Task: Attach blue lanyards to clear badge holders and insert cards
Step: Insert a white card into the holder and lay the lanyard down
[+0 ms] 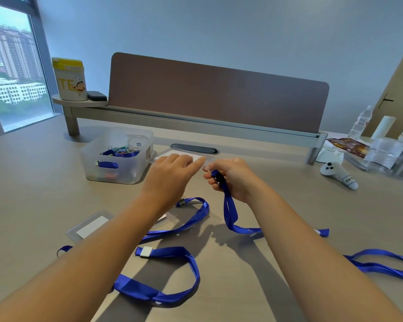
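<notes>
Clear badge holder (172, 156) with a white card inside, out past both hands on the desk (33, 182), just beside the plastic bin (116, 168); long axis roughly left to right, its clear tab end toward the right hand. Left hand (170, 175) laid over it palm down, fingers together and stretched along the holder, probably to pin it flat so the tab stays put for clipping. Right hand (233, 180) curled, thumb and fingers pinching the clip end of a blue lanyard (229, 212), clip (216, 176) aimed up and left at the tab, touching or nearly so; hard to tell whether it has bitten yet. Strap hanging down from the fist, looping once, then trailing right across the desk.

Closer in, a second lanyard (179, 228) running diagonally, its dark clip up near the left wrist, apparently fixed to another holder mostly hidden under the left forearm. A third lanyard (172, 275) in a loose loop with a white clasp, nearest the body. A further holder with card (91, 226) lying flat at lower left, tilted, no strap on it as far as visible.

Bin holding more blue straps and small clips. White controller (337, 173) and bottles well apart on the right
</notes>
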Motion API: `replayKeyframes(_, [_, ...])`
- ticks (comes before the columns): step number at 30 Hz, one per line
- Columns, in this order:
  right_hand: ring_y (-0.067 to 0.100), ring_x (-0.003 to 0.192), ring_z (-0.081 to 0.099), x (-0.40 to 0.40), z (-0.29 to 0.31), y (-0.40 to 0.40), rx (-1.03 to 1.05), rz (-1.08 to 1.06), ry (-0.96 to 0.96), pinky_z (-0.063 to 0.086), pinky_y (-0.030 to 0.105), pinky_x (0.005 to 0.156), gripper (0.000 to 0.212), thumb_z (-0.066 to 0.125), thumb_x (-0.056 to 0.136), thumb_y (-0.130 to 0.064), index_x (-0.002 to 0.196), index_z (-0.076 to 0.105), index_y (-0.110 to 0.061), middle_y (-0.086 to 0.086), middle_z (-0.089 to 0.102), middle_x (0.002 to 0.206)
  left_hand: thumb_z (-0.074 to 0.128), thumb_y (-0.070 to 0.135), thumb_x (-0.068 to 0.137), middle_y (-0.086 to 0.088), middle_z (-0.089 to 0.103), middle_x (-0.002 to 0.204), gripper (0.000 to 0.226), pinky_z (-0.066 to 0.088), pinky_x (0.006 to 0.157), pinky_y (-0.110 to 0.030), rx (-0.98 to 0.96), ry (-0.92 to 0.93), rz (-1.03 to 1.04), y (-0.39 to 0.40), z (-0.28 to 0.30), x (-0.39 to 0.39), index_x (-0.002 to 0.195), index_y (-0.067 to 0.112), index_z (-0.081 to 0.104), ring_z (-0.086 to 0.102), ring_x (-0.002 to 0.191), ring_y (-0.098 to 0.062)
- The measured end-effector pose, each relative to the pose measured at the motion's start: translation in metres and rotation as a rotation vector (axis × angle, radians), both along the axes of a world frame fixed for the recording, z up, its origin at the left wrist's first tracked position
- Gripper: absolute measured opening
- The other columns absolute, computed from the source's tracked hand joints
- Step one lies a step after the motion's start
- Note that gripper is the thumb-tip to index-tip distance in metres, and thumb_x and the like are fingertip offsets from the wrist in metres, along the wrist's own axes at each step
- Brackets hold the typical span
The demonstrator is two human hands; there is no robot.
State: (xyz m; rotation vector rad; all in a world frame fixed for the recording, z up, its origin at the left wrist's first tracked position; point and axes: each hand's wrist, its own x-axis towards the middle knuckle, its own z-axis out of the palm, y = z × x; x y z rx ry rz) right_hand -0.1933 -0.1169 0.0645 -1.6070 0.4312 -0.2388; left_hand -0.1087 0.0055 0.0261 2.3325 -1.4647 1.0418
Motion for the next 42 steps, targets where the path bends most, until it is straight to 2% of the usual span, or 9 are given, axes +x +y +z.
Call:
replayKeyframes(3, [0.008,0.046,0.052,0.003,0.000,0.002,-0.005,-0.006,-0.042,0.046,0.011,0.041,0.017,0.052,0.087,-0.005,0.072,0.060,-0.005,0.006,0.058,0.064,0.078,-0.004,0.060,-0.017,0.075,0.086,0.053,0.058,0.059,-0.037,-0.078,0.121,-0.032,-0.001,0.001,-0.003,0.110,0.006,0.063,0.071,0.072,-0.032])
replayKeyframes(7, [0.007,0.046,0.049,0.006,-0.002,0.003,-0.138,-0.011,-0.087,0.043,0.012,0.041,0.022,0.050,0.089,-0.006,0.070,0.060,-0.010,0.004,0.057,0.063,0.050,0.015,0.089,-0.012,0.056,0.129,0.043,0.043,0.091,-0.029,-0.161,0.688,-0.086,-0.004,0.010,-0.008,0.131,0.015,0.042,0.052,0.114,-0.024])
replayKeyframes(11, [0.009,0.053,0.045,0.008,-0.003,0.004,-0.312,-0.006,-0.102,0.040,0.015,0.047,0.023,0.050,0.090,-0.009,0.070,0.059,-0.014,0.001,0.057,0.065,0.046,0.014,0.090,-0.006,0.061,0.099,0.027,0.043,0.075,-0.019,-0.334,0.996,-0.225,-0.007,0.018,-0.007,0.114,0.009,0.058,0.054,0.086,-0.010])
replayKeyframes(14, [0.007,0.055,0.045,0.011,-0.003,0.006,-0.437,0.000,-0.095,0.038,0.003,0.039,0.017,0.048,0.091,-0.008,0.088,0.064,-0.004,-0.003,0.056,0.066,0.050,0.019,0.089,-0.003,0.061,0.087,0.024,0.043,0.069,-0.023,-0.397,0.991,-0.170,-0.009,0.023,-0.004,0.103,0.005,0.064,0.054,0.077,-0.012])
replayKeyframes(17, [0.004,0.056,0.045,0.012,-0.004,0.008,-0.501,0.008,-0.089,0.038,0.000,0.039,0.023,0.048,0.092,-0.009,0.104,0.062,0.004,-0.004,0.055,0.067,0.052,0.019,0.087,-0.014,0.066,0.097,0.026,0.045,0.074,-0.028,-0.362,0.956,-0.098,-0.012,0.026,-0.002,0.102,0.001,0.064,0.054,0.086,-0.019])
replayKeyframes(21, [0.005,0.057,0.046,0.010,-0.003,0.010,-0.555,0.002,-0.106,0.040,0.011,0.052,0.024,0.048,0.092,-0.011,0.104,0.063,0.004,0.002,0.059,0.077,0.053,0.019,0.087,-0.019,0.067,0.102,0.025,0.043,0.060,-0.020,-0.334,0.970,-0.046,-0.014,0.032,-0.001,0.100,0.002,0.066,0.054,0.086,-0.022])
replayKeyframes(28, [0.005,0.062,0.049,0.009,-0.006,0.011,-0.596,-0.012,-0.147,0.040,0.015,0.060,0.024,0.049,0.091,-0.012,0.100,0.064,0.004,-0.003,0.056,0.069,0.052,0.019,0.087,-0.008,0.060,0.087,0.024,0.038,0.057,-0.014,-0.296,0.902,-0.064,-0.014,0.033,-0.002,0.098,0.002,0.066,0.053,0.079,-0.019])
replayKeyframes(36, [0.007,0.063,0.048,0.015,-0.011,0.017,-0.592,-0.063,-0.214,0.040,0.015,0.060,0.023,0.050,0.090,-0.012,0.097,0.063,0.006,-0.001,0.052,0.068,0.051,0.015,0.088,-0.006,0.058,0.081,0.021,0.045,0.068,-0.026,-0.397,0.886,-0.130,-0.013,0.024,0.000,0.094,0.000,0.065,0.053,0.078,-0.019])
replayKeyframes(42, [0.009,0.066,0.048,0.021,-0.013,0.017,-0.580,-0.051,-0.257,0.040,0.005,0.051,0.022,0.048,0.091,-0.009,0.097,0.063,0.006,0.003,0.054,0.074,0.052,0.010,0.087,-0.008,0.057,0.079,0.019,0.044,0.065,-0.017,-0.488,1.028,-0.238,-0.010,0.022,0.004,0.094,-0.003,0.064,0.052,0.072,-0.014])
